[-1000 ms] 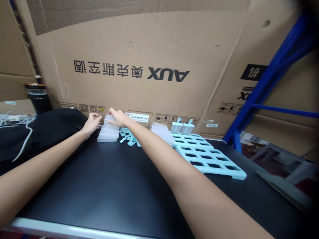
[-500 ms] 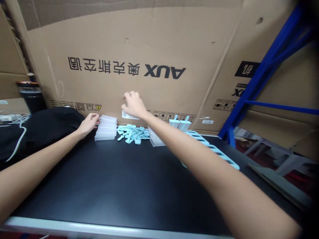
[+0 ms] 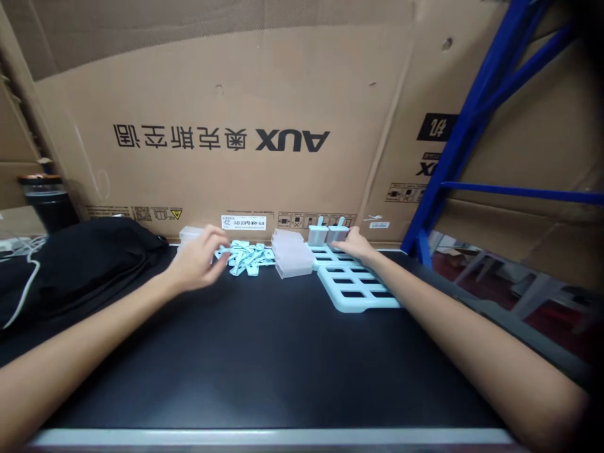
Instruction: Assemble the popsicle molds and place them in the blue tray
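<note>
My left hand (image 3: 199, 259) is at the left edge of a pile of light-blue ice pop sticks (image 3: 250, 257), thumb and fingers apart and curved, with nothing visibly gripped. Behind it, a stack of clear plastic mould cups (image 3: 189, 234) is partly covered. My right hand (image 3: 356, 244) closes its thumb and fingers around an ice pop mould (image 3: 337, 234) with a blue stick on top. A second ice pop mould (image 3: 318, 234) stands upright beside it. Both are at the far end of a light-blue slotted rack (image 3: 337, 286). More clear cups (image 3: 291, 255) are stacked left of the rack.
A large cardboard box (image 3: 212, 82) walls off the back of the black table (image 3: 264, 358). At left lie a black cloth bag (image 3: 108, 258), a white cable (image 3: 26, 289) and a dark tumbler (image 3: 51, 204). A blue metal frame (image 3: 457, 145) rises at right.
My left hand has moved right, from the clear cups to the stick pile. My right hand has come down and right from before the cardboard onto the right ice pop mould.
</note>
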A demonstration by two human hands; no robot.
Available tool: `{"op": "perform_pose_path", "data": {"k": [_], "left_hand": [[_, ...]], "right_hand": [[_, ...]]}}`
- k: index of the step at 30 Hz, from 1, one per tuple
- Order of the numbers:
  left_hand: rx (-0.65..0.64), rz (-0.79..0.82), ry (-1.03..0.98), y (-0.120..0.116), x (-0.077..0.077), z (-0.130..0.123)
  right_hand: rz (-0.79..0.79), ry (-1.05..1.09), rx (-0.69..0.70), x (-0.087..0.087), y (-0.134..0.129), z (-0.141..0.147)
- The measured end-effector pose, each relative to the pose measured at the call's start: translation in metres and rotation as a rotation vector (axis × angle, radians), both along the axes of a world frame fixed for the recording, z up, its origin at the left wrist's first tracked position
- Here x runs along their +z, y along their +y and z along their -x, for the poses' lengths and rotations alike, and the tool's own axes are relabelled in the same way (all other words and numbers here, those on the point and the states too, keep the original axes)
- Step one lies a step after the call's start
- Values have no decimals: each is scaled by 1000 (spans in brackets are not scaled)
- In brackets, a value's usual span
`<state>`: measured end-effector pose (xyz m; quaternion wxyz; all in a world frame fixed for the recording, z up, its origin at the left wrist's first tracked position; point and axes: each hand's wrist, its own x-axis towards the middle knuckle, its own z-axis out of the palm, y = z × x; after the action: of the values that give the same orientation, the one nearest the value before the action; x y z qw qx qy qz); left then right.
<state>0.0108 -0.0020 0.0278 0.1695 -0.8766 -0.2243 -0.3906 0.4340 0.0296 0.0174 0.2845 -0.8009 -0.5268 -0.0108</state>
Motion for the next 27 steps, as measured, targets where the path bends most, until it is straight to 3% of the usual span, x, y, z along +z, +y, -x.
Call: {"op": "perform_pose_path", "data": {"k": [3,9,14,18,22,27], "left_hand": [[-191,-61,214,-25,-6,-28],[-384,-57,468,-55,-16,-54],[-324,93,376,-54,-21,-52],[-297,193,416,-52,-19,-49],[-335,197,443,-52,-20,-50],[-326,213,431,-50,-22,-50]], "right_hand": [[89,11,28,4,9,-2],[81,-64,5,0,12,3],[56,-91,11,-4,8,6],[43,-87,-9,-4,7,11],[0,-62,-49,-3,6,15],[-34,-6,-3,8,4,13]]}}
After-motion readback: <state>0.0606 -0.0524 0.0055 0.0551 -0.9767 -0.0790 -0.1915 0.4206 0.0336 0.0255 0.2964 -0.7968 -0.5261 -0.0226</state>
